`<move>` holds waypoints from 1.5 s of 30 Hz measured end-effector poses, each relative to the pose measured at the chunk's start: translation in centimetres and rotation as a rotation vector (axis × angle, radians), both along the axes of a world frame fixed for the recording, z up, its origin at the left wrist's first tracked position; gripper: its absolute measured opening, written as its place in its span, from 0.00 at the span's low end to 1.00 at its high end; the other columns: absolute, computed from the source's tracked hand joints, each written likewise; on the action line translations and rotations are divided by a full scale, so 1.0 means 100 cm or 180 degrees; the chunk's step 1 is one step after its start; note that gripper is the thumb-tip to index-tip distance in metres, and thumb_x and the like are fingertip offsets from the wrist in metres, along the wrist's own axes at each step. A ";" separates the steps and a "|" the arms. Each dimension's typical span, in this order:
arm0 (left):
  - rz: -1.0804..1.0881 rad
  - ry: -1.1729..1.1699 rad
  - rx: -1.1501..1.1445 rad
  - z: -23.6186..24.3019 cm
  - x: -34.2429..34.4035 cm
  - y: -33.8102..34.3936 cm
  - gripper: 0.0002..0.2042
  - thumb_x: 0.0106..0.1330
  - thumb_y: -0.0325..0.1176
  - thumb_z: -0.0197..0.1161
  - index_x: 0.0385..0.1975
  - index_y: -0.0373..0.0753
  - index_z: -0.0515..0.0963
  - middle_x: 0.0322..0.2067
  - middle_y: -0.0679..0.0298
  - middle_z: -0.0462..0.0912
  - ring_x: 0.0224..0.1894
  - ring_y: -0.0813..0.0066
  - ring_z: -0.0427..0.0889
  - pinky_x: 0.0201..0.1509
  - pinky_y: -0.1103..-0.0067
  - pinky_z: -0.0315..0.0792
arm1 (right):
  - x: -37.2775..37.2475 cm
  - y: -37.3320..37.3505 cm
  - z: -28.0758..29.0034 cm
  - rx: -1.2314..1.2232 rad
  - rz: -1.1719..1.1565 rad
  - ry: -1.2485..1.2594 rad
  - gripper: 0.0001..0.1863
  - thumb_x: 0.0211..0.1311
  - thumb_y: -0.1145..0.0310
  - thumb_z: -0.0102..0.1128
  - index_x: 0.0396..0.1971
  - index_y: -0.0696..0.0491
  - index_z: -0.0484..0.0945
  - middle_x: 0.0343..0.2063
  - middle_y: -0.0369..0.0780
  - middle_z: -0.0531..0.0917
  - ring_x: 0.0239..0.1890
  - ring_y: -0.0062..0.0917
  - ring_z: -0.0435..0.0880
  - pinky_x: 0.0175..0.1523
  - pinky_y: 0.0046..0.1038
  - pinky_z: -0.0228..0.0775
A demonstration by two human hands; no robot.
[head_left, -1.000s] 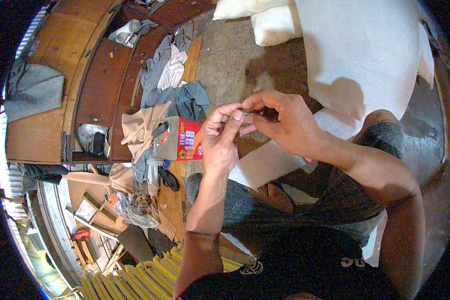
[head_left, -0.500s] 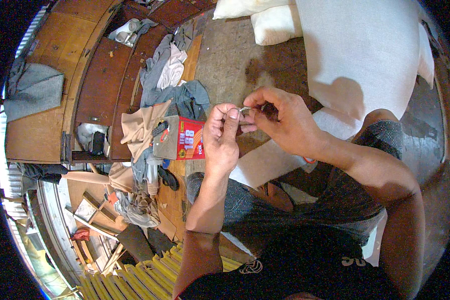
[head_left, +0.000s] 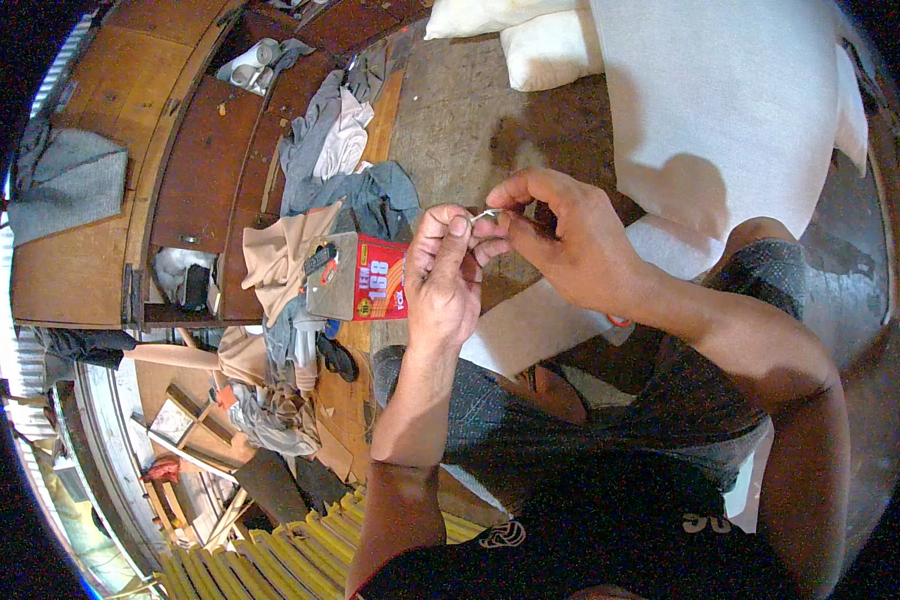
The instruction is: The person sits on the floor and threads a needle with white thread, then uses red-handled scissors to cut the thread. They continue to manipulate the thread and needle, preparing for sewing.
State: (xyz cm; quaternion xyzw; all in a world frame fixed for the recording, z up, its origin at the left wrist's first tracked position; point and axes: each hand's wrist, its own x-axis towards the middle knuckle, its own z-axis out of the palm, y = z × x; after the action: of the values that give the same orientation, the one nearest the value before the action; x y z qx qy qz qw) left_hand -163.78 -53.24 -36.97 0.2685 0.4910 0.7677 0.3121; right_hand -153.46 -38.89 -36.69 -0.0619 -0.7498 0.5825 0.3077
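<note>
My left hand (head_left: 443,275) is raised in front of me, its thumb pinched against the curled fingers. Close on its right, my right hand (head_left: 575,235) bends inward with thumb and forefinger together. Between the fingertips of both hands stretches a small, thin whitish strand (head_left: 484,214), too small to name more exactly. Behind my left wrist, a red and silver square tin (head_left: 355,277) stands on the floor, with a small dark object (head_left: 321,258) on top. A long piece of pale fabric (head_left: 730,120) spreads at the right and runs beneath my right forearm.
White cushions (head_left: 555,50) lie at the top. Left of the tin are heaped grey and beige cloths (head_left: 290,245) beside a wooden cabinet (head_left: 202,165). Yellow slats (head_left: 270,550) run along the bottom. Something with an orange-red loop (head_left: 618,321) shows below my right forearm.
My left fingertips have shifted slightly left, away from the right hand's. More of the whitish strand shows between them. The right hand has barely moved.
</note>
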 end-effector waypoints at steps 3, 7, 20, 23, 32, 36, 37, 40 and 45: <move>0.0099 0.0275 -0.0213 -0.003 0.000 -0.001 0.06 0.75 0.33 0.53 0.43 0.38 0.72 0.36 0.59 0.82 0.42 0.69 0.83 0.48 0.73 0.79 | 0.002 -0.002 0.003 -0.0393 0.0000 -0.0020 0.08 0.62 0.73 0.58 0.41 0.57 0.77 0.37 0.47 0.83 0.35 0.41 0.85 0.39 0.37 0.77; -0.0054 0.0181 -0.0148 -0.002 0.002 -0.001 0.06 0.74 0.33 0.53 0.42 0.38 0.73 0.37 0.58 0.82 0.43 0.68 0.83 0.48 0.72 0.79 | -0.005 0.001 -0.011 0.0397 -0.0578 0.0456 0.11 0.62 0.76 0.59 0.44 0.55 0.79 0.33 0.41 0.81 0.31 0.26 0.82 0.35 0.27 0.73; -0.0100 -0.0275 0.0301 0.003 -0.008 -0.004 0.10 0.73 0.34 0.54 0.48 0.39 0.73 0.45 0.54 0.82 0.49 0.62 0.82 0.52 0.67 0.79 | -0.007 0.002 -0.010 0.0401 -0.0527 0.0491 0.12 0.61 0.76 0.62 0.45 0.53 0.79 0.33 0.41 0.81 0.31 0.25 0.81 0.35 0.26 0.72; -0.0035 -0.0330 0.0420 0.008 -0.003 -0.003 0.11 0.73 0.35 0.54 0.51 0.39 0.72 0.47 0.53 0.81 0.50 0.63 0.81 0.53 0.67 0.78 | -0.007 0.001 -0.010 0.0378 -0.0506 0.0455 0.12 0.61 0.75 0.62 0.45 0.53 0.79 0.33 0.41 0.82 0.32 0.26 0.82 0.35 0.26 0.73; 0.0592 0.0982 -0.0348 0.007 0.006 0.003 0.09 0.71 0.31 0.59 0.46 0.35 0.77 0.43 0.59 0.82 0.44 0.74 0.81 0.52 0.74 0.77 | -0.003 0.000 -0.005 0.0162 -0.0217 0.0254 0.12 0.60 0.73 0.61 0.45 0.55 0.78 0.36 0.46 0.83 0.37 0.39 0.84 0.38 0.35 0.77; 0.0644 0.1040 -0.0503 -0.003 0.004 0.001 0.06 0.70 0.27 0.60 0.41 0.33 0.78 0.38 0.62 0.83 0.39 0.75 0.83 0.49 0.75 0.79 | -0.001 -0.001 -0.005 0.0053 -0.0075 0.0220 0.14 0.59 0.73 0.62 0.46 0.54 0.77 0.36 0.46 0.82 0.36 0.40 0.84 0.39 0.36 0.77; 0.0644 0.1029 -0.0486 -0.004 0.003 0.001 0.05 0.70 0.27 0.60 0.41 0.33 0.78 0.37 0.62 0.83 0.39 0.75 0.83 0.49 0.75 0.79 | -0.001 -0.001 -0.005 0.0127 -0.0071 0.0202 0.14 0.59 0.74 0.62 0.46 0.53 0.77 0.36 0.46 0.82 0.37 0.40 0.84 0.39 0.37 0.76; 0.0603 0.0927 -0.0409 -0.004 0.005 0.004 0.04 0.70 0.27 0.59 0.40 0.34 0.78 0.36 0.62 0.83 0.40 0.74 0.84 0.48 0.74 0.80 | 0.000 0.000 -0.007 0.0349 -0.0122 0.0172 0.14 0.59 0.75 0.61 0.46 0.53 0.76 0.37 0.46 0.81 0.37 0.43 0.82 0.40 0.39 0.76; 0.0551 0.0637 -0.0195 -0.004 0.009 0.004 0.03 0.71 0.26 0.57 0.39 0.35 0.76 0.36 0.59 0.83 0.39 0.72 0.84 0.48 0.72 0.81 | -0.006 0.002 -0.010 0.0702 -0.0574 0.0643 0.15 0.59 0.79 0.60 0.47 0.55 0.77 0.30 0.42 0.77 0.25 0.27 0.77 0.31 0.28 0.70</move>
State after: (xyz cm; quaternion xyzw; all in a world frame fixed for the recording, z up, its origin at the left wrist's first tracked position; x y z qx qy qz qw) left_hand -162.90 -52.83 -37.42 0.2907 0.5641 0.7459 0.2022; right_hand -154.04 -38.73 -37.67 -0.0359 -0.7658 0.4700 0.4374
